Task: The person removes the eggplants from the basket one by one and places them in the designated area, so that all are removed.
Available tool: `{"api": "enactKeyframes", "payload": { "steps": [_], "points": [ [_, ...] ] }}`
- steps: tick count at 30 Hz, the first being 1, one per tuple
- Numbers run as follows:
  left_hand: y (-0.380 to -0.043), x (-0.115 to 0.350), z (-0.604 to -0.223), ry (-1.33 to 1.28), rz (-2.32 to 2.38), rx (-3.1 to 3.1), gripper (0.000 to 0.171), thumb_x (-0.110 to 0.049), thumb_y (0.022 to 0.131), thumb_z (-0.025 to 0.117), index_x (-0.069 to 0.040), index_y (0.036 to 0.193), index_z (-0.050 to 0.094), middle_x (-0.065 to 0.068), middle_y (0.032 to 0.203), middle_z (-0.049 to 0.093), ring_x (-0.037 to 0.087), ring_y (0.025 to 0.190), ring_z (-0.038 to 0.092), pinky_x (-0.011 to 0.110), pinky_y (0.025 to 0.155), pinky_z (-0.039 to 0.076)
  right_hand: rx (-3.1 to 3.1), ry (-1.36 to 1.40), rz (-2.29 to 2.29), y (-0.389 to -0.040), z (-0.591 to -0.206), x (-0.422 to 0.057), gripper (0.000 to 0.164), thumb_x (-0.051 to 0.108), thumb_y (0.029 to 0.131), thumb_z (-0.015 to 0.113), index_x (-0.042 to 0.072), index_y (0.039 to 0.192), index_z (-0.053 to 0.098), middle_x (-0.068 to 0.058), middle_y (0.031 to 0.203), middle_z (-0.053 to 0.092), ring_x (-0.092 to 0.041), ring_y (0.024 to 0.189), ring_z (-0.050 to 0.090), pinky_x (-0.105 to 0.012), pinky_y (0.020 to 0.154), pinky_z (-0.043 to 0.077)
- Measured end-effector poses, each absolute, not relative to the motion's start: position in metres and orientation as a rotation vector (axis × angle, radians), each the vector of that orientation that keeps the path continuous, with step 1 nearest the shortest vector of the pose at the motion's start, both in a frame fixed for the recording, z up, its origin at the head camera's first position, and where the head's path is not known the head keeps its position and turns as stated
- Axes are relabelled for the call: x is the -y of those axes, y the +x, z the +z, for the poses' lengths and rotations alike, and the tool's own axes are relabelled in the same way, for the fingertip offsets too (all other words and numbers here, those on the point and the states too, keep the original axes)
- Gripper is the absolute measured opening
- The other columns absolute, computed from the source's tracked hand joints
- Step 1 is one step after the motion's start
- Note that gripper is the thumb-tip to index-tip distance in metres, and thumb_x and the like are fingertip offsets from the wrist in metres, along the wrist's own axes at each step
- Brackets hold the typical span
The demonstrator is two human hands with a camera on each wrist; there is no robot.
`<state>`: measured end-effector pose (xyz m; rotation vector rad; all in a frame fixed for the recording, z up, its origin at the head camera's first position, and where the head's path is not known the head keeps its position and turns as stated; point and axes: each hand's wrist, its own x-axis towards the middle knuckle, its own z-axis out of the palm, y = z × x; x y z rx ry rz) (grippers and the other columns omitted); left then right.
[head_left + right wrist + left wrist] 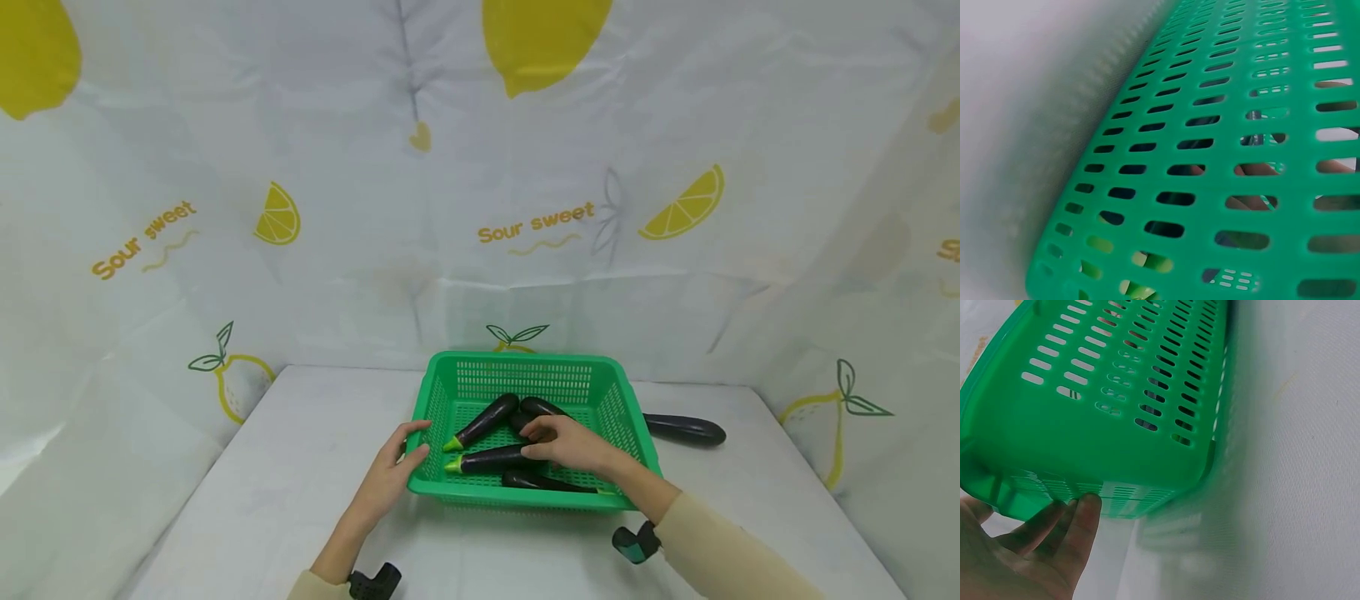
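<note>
A green plastic basket [525,498] with slotted walls stands on the white table, several dark eggplants inside. My left hand [390,471] holds its left rim; in the left wrist view that hand's fingers [1082,531] reach beneath the rim against the outer wall. Inside the basket, my right hand [570,443] curls its fingers and thumb round an eggplant [517,422], mostly hidden under the hand. Just in front lies an eggplant [491,460] with a green cap, and another eggplant [487,421] slants behind it. The basket's wall [1210,187] mostly blocks the right wrist view.
Outside the basket, an eggplant [686,430] lies on the table [315,442] to the right, its left end hidden by the basket. A white sheet [360,275] printed with lemons hangs behind and at both sides.
</note>
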<state>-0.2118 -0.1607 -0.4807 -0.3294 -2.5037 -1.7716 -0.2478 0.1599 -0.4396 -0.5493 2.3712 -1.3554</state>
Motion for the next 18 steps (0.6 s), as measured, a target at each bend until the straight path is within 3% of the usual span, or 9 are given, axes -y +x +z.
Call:
{"api": "enactKeyframes", "payload": {
  "steps": [9, 18],
  "points": [
    [-0.2122, 0.1606, -0.4817, -0.337, -1.778, 2.499, 0.041, -0.023, 0.105, 0.057, -0.011, 0.144, 0.053, 0.017, 0.156, 0.042, 0.041, 0.150, 0.026, 0.065, 0.118, 0.022, -2.324, -0.548, -1.431, -0.2495, -0.4426, -0.1591, 0.043, 0.020, 0.098, 0.069, -0.006, 0.132, 0.059, -0.015, 0.121, 0.061, -0.025, 0.106, 0.062, -0.044, 0.087, 0.059],
    [-0.2119, 0.1610, -0.4812, -0.337, -1.781, 2.504, 0.042, -0.024, 0.106, 0.056, -0.010, 0.145, 0.052, 0.018, 0.158, 0.040, 0.043, 0.150, 0.025, 0.066, 0.117, 0.022, -2.269, -0.556, -1.530, -0.2519, -0.4400, -0.1598, 0.043, 0.016, 0.096, 0.070, -0.008, 0.131, 0.059, -0.025, 0.124, 0.058, -0.023, 0.102, 0.062, -0.048, 0.091, 0.057]
  ]
}}
